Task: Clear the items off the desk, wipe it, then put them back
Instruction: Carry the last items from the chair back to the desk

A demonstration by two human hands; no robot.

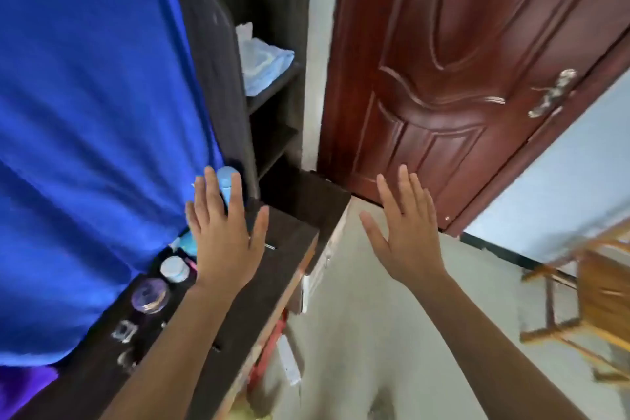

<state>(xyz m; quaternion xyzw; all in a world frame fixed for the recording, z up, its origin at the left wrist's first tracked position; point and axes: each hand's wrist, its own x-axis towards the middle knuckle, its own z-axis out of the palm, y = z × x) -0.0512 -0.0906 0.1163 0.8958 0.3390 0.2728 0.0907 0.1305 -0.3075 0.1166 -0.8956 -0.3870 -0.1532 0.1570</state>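
The dark wooden desk (286, 225) runs from lower left to the centre. My left hand (223, 239) is spread flat with straight fingers above the desk and holds nothing. Beyond its fingers stands a light blue bottle (225, 181). Beside the wrist sit a white-capped jar (174, 268) and a round purple-lidded jar (150, 294), with small shiny items (124, 331) further along. My right hand (405, 232) hovers open over the floor, past the desk's edge, empty. A light blue cloth (264, 66) lies on a shelf of the dark rack.
A large blue sheet (88, 119) covers the left side behind the desk items. A dark shelf rack (272, 112) stands at the desk's far end. A brown door (460, 78) is ahead, and a wooden chair (593, 297) stands on the right.
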